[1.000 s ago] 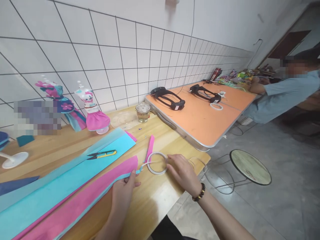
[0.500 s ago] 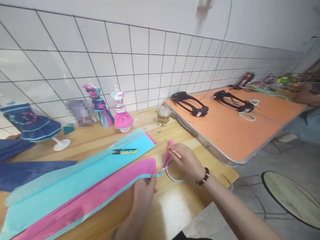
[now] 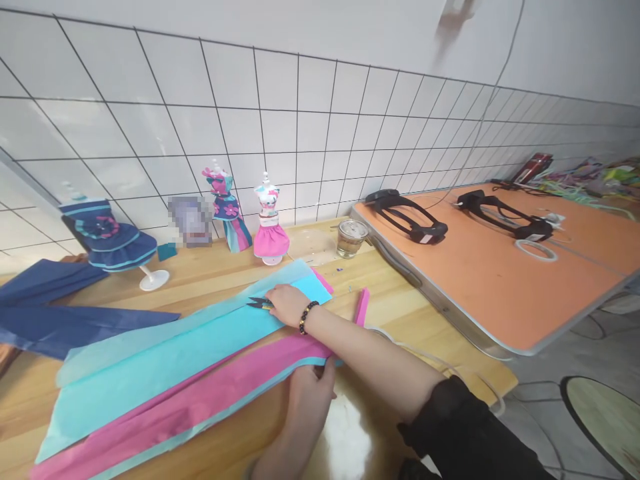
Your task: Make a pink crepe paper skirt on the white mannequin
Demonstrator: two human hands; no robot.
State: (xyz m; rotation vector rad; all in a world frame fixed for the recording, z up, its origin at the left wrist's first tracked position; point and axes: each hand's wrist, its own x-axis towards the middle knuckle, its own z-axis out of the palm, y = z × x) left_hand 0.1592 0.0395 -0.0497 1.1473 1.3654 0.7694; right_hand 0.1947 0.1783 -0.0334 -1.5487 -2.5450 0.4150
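Long sheets of cyan crepe paper (image 3: 165, 353) and pink crepe paper (image 3: 200, 407) lie across the wooden table (image 3: 210, 283). My left hand (image 3: 313, 387) pinches the right end of the pink sheet against the table. My right hand (image 3: 285, 303) reaches across to the left and closes over the handle of small snips (image 3: 257, 303) lying on the cyan sheet; only their black tips show. A bead bracelet is on my right wrist.
Three small dress mannequins (image 3: 270, 227) stand by the tiled wall with a glass jar (image 3: 350, 238). Navy paper (image 3: 60, 320) lies at left, and a pink strip (image 3: 361, 307) lies beside my right arm. An orange table (image 3: 500, 280) holds two black headsets and a tape ring. A round stool (image 3: 605, 413) stands at lower right.
My right hand left the tape ring and moved left onto the snips. My left hand kept its pinch on the pink sheet. The view swung left, away from the other person.
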